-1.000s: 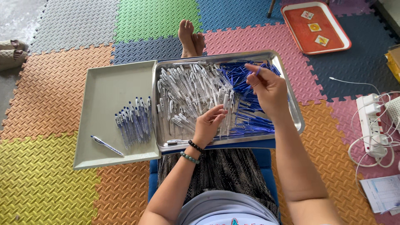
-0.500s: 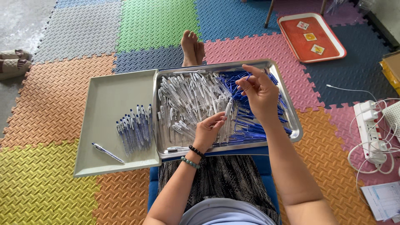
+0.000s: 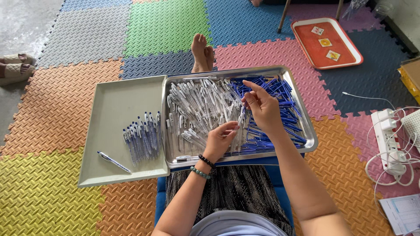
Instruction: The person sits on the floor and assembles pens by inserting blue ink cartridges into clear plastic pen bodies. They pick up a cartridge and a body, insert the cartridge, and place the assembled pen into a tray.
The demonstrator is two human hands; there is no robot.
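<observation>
- Head view: my left hand [image 3: 221, 139] is curling over the near part of the metal tray [image 3: 306, 131], fingers bent and pressed toward the thumb, pinching a clear pen barrel [image 3: 239, 131] that is standing nearly upright between them.
- My left forearm is coming up from the bottom edge of the picture, with two bead bracelets [image 3: 202, 167] sitting on the wrist, and the wrist is resting at the tray's near rim.
- My right hand [image 3: 261, 105] is hovering above the middle of the tray, palm turned toward the left, fingers loosely bent; thumb and forefinger are closing together on something thin, and I cannot tell exactly what it is.
- My right forearm is reaching in from the lower right, crossing the tray's near right corner.
- The clear barrels [image 3: 197, 109] are lying heaped in the tray's left half; the blue refills [image 3: 275, 105] are piled in its right half, under and beyond my right hand.
- The tray is sitting across my lap, and touching its left side is a beige tray [image 3: 113, 105] holding a cluster of finished pens [image 3: 142, 137] and one lone pen [image 3: 113, 161] nearer its front corner.
</observation>
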